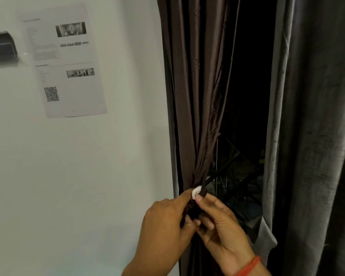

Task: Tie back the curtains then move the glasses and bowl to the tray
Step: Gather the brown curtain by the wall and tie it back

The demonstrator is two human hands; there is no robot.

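Note:
A dark brown curtain (197, 92) hangs beside the white wall and is gathered into a tight bunch low down. A dark tie-back cord (204, 184) wraps that bunch, with a small white round piece (196, 191) at the gather. My left hand (165, 226) pinches the cord and the white piece from the left. My right hand (221, 226) grips the cord from the right, thumb against the white piece. Both hands touch each other around the cord. A grey curtain (311, 136) hangs loose on the right. No glasses, bowl or tray are in view.
A printed sheet (66, 62) with pictures and a QR code is stuck on the white wall (78, 176). A dark device (1, 48) with digits sits at the far left. Between the curtains is a dark window opening (249, 96) with faint shapes behind.

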